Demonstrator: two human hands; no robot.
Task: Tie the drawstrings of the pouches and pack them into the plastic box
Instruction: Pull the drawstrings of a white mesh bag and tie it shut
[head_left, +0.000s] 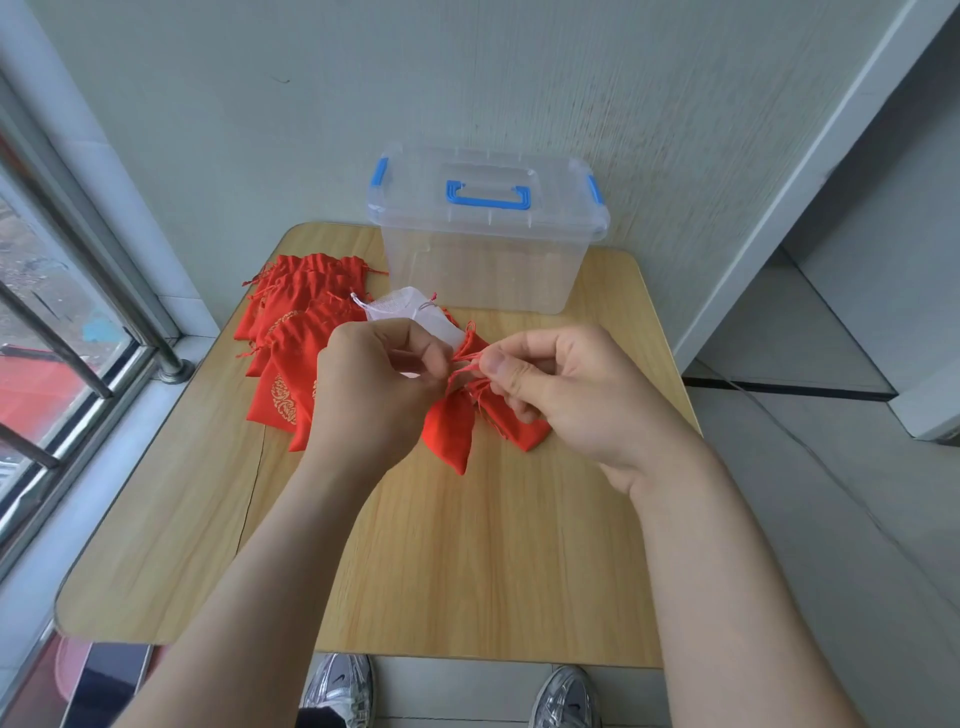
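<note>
A small red pouch (451, 431) hangs between my hands above the wooden table (467, 545). My left hand (374, 384) pinches its red drawstrings (465, 364) from the left. From the right, my right hand (561, 384) pinches the same strings between thumb and forefinger. Another red pouch (524, 431) lies just under my right hand. A pile of red pouches with gold print (296, 332) lies at the table's left, with a white mesh pouch (410, 312) beside it. The clear plastic box (483, 249) with blue latches stands at the back, lid on.
A window with metal bars (62, 332) runs along the left. The wall stands right behind the box. My two shoes (343, 691) show below the table's front edge. Bare table surface lies in front of my hands.
</note>
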